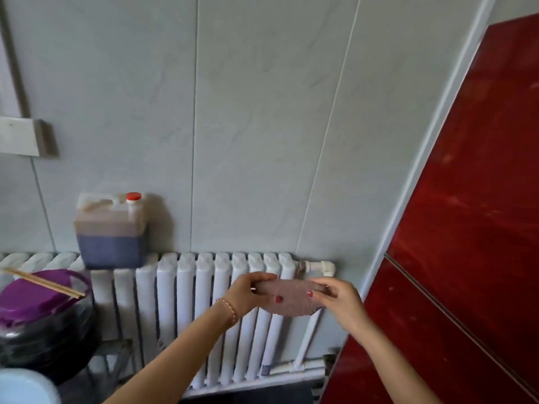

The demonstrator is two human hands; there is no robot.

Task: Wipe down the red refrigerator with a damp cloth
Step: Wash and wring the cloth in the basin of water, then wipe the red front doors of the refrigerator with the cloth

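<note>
From the head view, we hold a small pinkish cloth (290, 300) stretched between both hands in front of the white radiator (204, 301). Our left hand (250, 293) pinches its left edge, our right hand (339, 300) pinches its right edge. The red refrigerator (472, 228) stands at right, apart from the cloth. A jug (110, 231) sits on the radiator at left.

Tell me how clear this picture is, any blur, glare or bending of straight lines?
Head view: wide-angle bending bows the wall seams; the glossy red refrigerator door shows streaky sheen; the pale blue round object at bottom left is blurred; both hands and the pinkish speckled cloth are slightly soft.
</note>
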